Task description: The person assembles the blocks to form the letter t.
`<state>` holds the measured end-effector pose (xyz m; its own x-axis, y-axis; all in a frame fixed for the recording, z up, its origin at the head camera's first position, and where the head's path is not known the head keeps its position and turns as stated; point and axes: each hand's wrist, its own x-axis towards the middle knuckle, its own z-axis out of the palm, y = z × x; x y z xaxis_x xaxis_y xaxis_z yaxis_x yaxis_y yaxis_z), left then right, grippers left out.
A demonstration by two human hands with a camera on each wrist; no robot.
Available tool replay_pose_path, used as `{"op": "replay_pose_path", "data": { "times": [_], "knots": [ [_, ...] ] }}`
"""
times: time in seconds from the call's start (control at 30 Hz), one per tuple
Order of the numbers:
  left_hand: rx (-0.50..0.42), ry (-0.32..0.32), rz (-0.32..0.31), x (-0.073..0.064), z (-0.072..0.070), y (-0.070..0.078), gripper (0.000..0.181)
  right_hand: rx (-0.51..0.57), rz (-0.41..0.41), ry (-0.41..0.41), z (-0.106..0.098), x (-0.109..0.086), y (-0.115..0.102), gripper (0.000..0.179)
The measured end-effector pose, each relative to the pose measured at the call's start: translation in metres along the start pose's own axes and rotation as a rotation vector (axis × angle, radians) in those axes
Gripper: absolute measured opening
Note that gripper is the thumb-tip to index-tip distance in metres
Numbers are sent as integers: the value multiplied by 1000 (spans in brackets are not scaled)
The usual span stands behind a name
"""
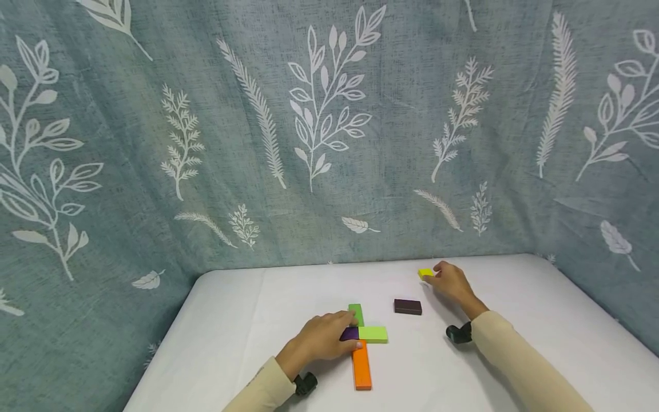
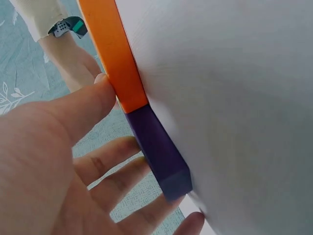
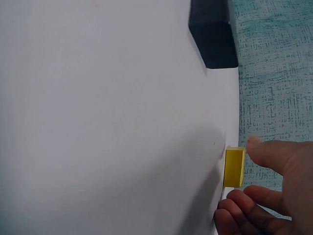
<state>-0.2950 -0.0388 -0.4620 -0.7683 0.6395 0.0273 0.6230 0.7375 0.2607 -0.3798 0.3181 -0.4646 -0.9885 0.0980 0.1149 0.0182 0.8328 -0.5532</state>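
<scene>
On the white table lies a group of blocks: a green block (image 1: 356, 313), a lime block (image 1: 373, 335), a purple block (image 1: 350, 333) and an orange block (image 1: 361, 367). My left hand (image 1: 323, 336) rests at this group, its thumb against the orange block and its fingers spread along the purple block (image 2: 156, 147). In the left wrist view, the orange and purple blocks meet end to end. Farther back, my right hand (image 1: 454, 284) is at a small yellow block (image 1: 425, 273). In the right wrist view, thumb and fingers stand around the yellow block (image 3: 234, 167), close to its ends.
A dark brown block (image 1: 408, 307) lies between the group and my right hand. The table (image 1: 231, 332) ends at the back against a teal leaf-patterned cloth (image 1: 329, 229). Each wrist wears a dark camera strap.
</scene>
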Motion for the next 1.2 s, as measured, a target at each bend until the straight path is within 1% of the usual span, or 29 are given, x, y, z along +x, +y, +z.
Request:
{"op": "replay_pose_path", "data": {
  "times": [0.27,0.53,0.7,0.83,0.97,1.07,1.2],
  "knots": [
    [-2,-10,-1,0,0,1,56,-58,15,-3,9,7,0,55],
    [-1,0,-3,0,0,0,53,-72,-2,45,12,6,-4,49],
    [-2,0,2,-1,-1,0,54,-84,-17,62,12,8,-4,46],
    [-18,4,15,-1,-1,1,51,-95,-22,67,14,9,-4,45],
    [-34,-11,39,-1,-2,1,45,-104,-21,69,14,8,-5,44],
    [-22,-22,54,-2,-2,2,41,-104,-30,68,13,7,-5,44],
    [-12,-13,63,-2,-2,3,36,-108,-41,69,13,7,-5,44]
  ]
}}
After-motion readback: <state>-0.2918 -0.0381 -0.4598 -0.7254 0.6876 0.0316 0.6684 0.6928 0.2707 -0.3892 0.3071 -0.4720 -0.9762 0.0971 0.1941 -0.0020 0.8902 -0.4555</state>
